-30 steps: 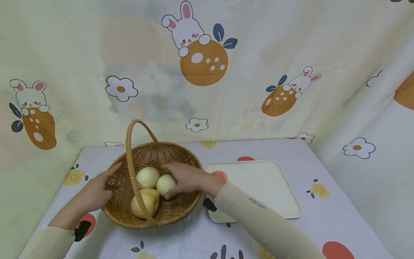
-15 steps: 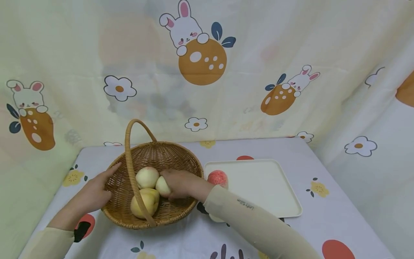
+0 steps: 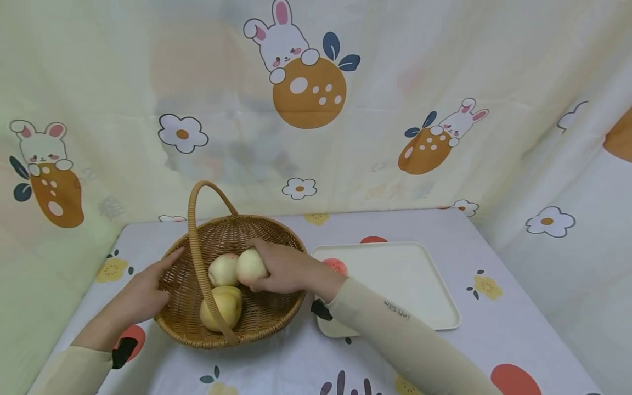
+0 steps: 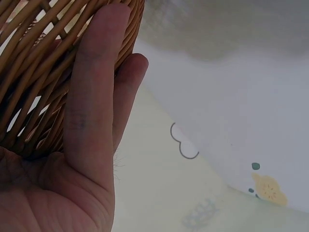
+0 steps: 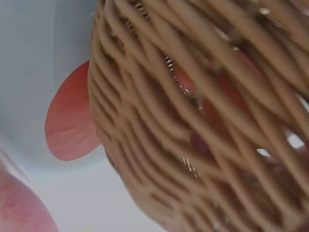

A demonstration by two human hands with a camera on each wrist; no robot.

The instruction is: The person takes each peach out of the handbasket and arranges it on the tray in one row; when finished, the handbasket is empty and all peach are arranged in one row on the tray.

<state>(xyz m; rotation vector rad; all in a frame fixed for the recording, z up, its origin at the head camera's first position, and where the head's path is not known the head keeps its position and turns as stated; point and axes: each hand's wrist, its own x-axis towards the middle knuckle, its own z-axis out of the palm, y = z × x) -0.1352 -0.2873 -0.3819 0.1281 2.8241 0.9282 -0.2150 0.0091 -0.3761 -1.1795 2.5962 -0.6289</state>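
Observation:
In the head view, a round wicker basket [image 3: 266, 329] with a tall handle stands at the table's left. My right hand [image 3: 281, 267] reaches over its right side and grips a pale peach [image 3: 250, 267], which overlaps a second pale peach [image 3: 223, 270]. Nearer the front of the basket lies a larger yellow fruit [image 3: 228, 307], partly crossed by the handle. My left hand [image 3: 143, 293] holds the basket's left rim, index finger pointing forward. The left wrist view shows straight fingers [image 4: 91, 96] against the outer weave. Wicker fills much of the right wrist view, so the right hand is hardly visible there.
A white rectangular tray [image 3: 395, 285] lies right of the basket, partly under my right forearm. A red-pink fruit [image 3: 337, 266] sits at its left end, half hidden by the wrist. A patterned curtain [image 3: 375, 164] hangs behind the printed tablecloth [image 3: 276, 373].
My right hand first opened around the pale peach, then closed on it. The peach has now come up and back a little, in front of its neighbour. The left hand stays at the rim.

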